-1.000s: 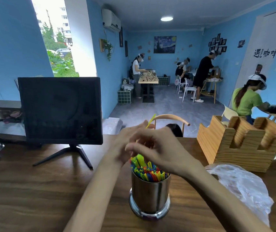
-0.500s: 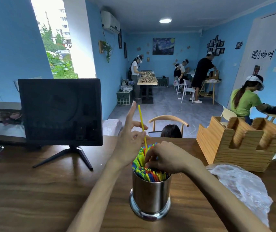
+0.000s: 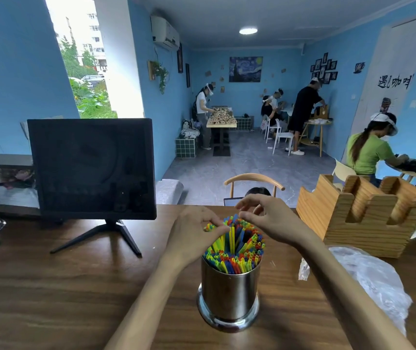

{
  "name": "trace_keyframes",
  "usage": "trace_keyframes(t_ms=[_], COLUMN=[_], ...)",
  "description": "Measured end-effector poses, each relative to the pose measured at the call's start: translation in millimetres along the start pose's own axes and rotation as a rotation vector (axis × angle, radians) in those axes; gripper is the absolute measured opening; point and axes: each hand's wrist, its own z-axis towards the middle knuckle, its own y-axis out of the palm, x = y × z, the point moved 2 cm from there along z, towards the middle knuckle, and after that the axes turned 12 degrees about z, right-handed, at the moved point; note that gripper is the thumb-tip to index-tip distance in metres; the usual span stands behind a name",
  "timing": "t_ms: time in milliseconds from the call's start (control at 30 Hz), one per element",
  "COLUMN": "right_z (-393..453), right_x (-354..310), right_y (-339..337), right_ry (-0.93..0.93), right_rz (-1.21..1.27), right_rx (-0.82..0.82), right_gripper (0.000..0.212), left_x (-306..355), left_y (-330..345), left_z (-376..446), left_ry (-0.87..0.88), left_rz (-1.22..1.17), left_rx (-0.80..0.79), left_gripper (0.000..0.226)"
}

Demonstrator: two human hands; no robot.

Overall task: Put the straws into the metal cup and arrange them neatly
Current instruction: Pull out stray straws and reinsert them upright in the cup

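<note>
Steel cup (image 3: 229,291) stood on the wooden tabletop (image 3: 50,286), packed with colourful straws (image 3: 234,251); the left hand (image 3: 193,234) had its grip pinched on the taller straw tips, while the right hand (image 3: 268,219) hovered above with loose fingers

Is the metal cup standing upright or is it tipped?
Upright. The metal cup stands on its round base on the table, and its straws point upward.
</note>
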Motion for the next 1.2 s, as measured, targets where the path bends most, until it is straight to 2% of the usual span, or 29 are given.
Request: trace_keyframes(t_ms=[100, 200, 367, 467, 567, 667, 867, 1000, 1133, 1200], right_z=[1.4, 2.0, 2.0, 0.9, -0.7, -1.1, 1.1, -1.9, -5.6, -8.0], right_x=[10.4, 19.8, 34.1, 39.2, 48.0, 52.4, 64.8, 73.0, 78.3, 78.0], right_y=[2.2, 1.5, 1.9, 2.0, 8.9, 18.3, 41.2, 46.8, 50.3, 50.2], right_ry=[0.106, 0.172, 0.26, 0.284, 0.355, 0.404, 0.526, 0.586, 0.584, 0.594], right_rz=[-0.016, 0.017, 0.146, 0.215, 0.328, 0.458, 0.796, 0.991, 0.976, 0.985], right_rx=[-0.062, -0.049, -0.055, -0.036, -0.02, 0.001, 0.021, 0.048, 0.023, 0.028], right_gripper=[0.02, 0.02, 0.016, 0.017, 0.027, 0.041, 0.026, 0.043, 0.07, 0.072], left_x=[-6.4, -7.1, -10.7, -12.1, -15.3, -15.6, -17.7, -16.8, -15.3, -15.1], left_y=[3.3, 4.2, 9.5, 18.9, 23.2, 25.6, 28.9, 31.8, 32.3, 33.2], left_z=[-0.2, -1.5, -3.6, -8.0, -11.3, -12.5, -14.3, -15.5, -16.7, -17.5], left_ry=[-0.04, -0.063, -0.131, -0.179, -0.262, -0.303, -0.36, -0.392, -0.406, -0.411], left_rz=[-0.112, -0.14, -0.235, -0.354, -0.473, -0.525, -0.567, -0.579, -0.608, -0.61], left_rx=[-0.077, -0.138, -0.137, -0.192, -0.093, -0.069, -0.048, -0.036, -0.011, -0.009], left_gripper=[0.01, 0.008, 0.031, 0.027, 0.023, 0.02, 0.018, 0.016, 0.016, 0.016])
